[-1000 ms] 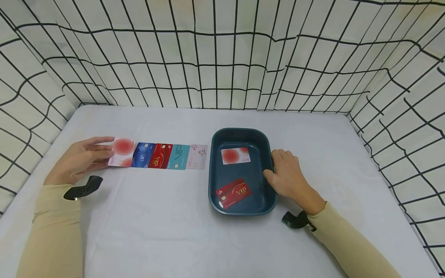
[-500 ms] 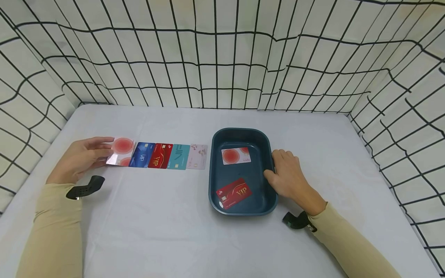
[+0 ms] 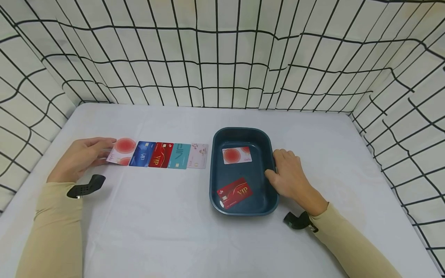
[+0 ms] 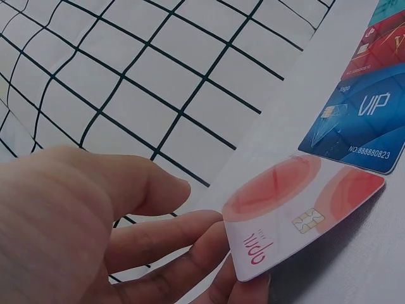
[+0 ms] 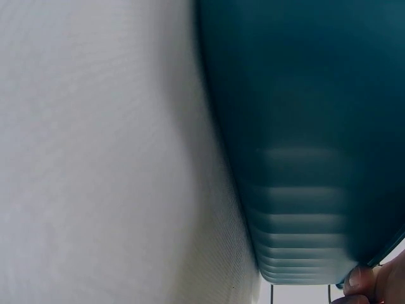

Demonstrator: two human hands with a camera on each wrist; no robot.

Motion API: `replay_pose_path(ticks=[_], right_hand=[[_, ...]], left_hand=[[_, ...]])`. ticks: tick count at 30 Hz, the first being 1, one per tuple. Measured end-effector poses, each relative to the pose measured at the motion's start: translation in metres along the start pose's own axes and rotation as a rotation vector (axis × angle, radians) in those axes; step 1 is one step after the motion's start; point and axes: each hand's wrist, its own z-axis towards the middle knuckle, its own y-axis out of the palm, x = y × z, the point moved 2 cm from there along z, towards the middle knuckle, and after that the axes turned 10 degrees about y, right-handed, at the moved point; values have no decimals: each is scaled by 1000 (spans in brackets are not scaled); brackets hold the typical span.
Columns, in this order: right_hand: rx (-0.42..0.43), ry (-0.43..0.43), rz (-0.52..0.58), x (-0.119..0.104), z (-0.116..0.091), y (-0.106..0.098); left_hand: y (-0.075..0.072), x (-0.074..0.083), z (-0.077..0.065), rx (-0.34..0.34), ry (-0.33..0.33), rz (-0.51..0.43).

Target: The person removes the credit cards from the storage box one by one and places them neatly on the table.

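Observation:
At the left end of a row of cards lies a white card with red circles (image 3: 123,151). My left hand (image 3: 85,156) is at its left edge. In the left wrist view the thumb (image 4: 168,193) is apart from the card, while other fingertips touch its edge from beneath; that edge is raised. A blue VIP card (image 3: 142,153), a red VIP card (image 3: 161,155), a teal card (image 3: 179,156) and a pale pink card (image 3: 197,156) continue the row. My right hand (image 3: 288,173) grips the right rim of a dark blue tray (image 3: 240,210).
Inside the tray lie another white card with red circles (image 3: 237,155) and a second red VIP card (image 3: 235,193), apart from each other. The row ends close to the tray's left side. Black wire grid (image 3: 217,63) stands behind the white table (image 3: 146,224) and along both sides.
The white card at the row's left end tilted and shifted slightly under my left hand, and the left thumb and fingers shifted a little. My right hand stays on the tray.

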Motion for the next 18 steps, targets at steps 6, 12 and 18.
replay_pose_path(ticks=[6, 12, 18], right_hand=[[0, -3, -3, 0, 0, 0], [1, -2, -5, 0, 0, 1], [4, 0, -1, 0, 0, 1]], left_hand=[[0, 0, 0, -17, -8, -6], [-2, -1, 0, -1, 6, 17], [-3, -4, 1, 27, -3, 21]])
